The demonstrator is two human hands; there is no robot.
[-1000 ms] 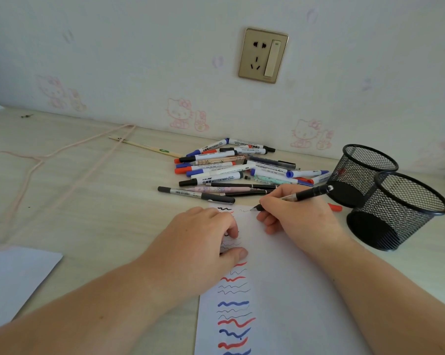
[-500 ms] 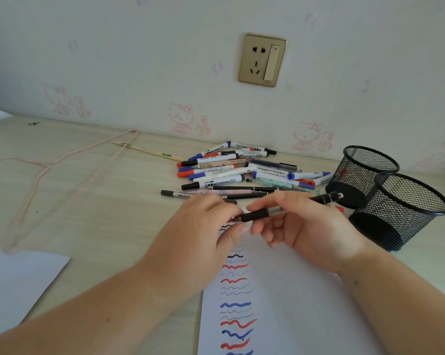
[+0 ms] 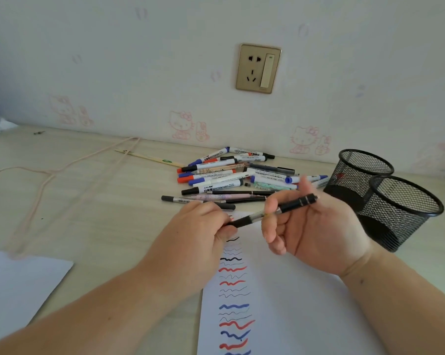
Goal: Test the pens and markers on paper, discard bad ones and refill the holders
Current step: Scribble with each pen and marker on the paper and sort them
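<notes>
Black pen [image 3: 272,210] pinched at tip end by left hand [image 3: 203,226] fingers, right hand [image 3: 316,226] fingers loosely curled round barrel, above scribbled paper [image 3: 280,303], table [image 3: 88,201].

A black pen [image 3: 272,210] with a clear middle part is held above the paper [image 3: 280,303], tilted, its tip end low at the left and its clicker end high at the right. The paper lies at the near edge of the desk and carries a column of wavy test lines in black, red and blue. A pile of markers and pens [image 3: 231,175] lies near the far edge. Two black mesh holders [image 3: 385,196] stand at the right, touching each other.
</notes>
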